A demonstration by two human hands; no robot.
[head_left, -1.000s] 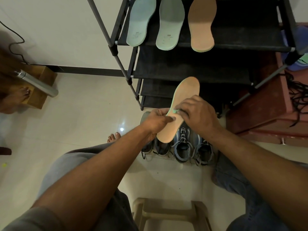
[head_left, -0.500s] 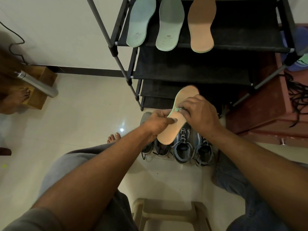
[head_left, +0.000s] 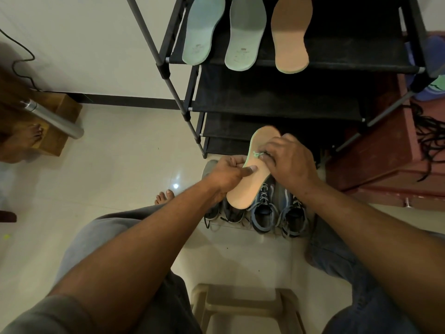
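Tan insole, one: held above four shoes on the floor, left hand gripping its middle, right hand pinching its far part. Rack beyond: three more insoles, two green, one tan.

A home, by the look of its shoe corner. A black fabric-shelved shoe rack stands against the far wall on a glossy tiled floor. Sneakers line up beneath it, near a plastic stool.

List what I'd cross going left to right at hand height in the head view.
metal tube → left hand → held tan insole → right hand → red-brown cabinet
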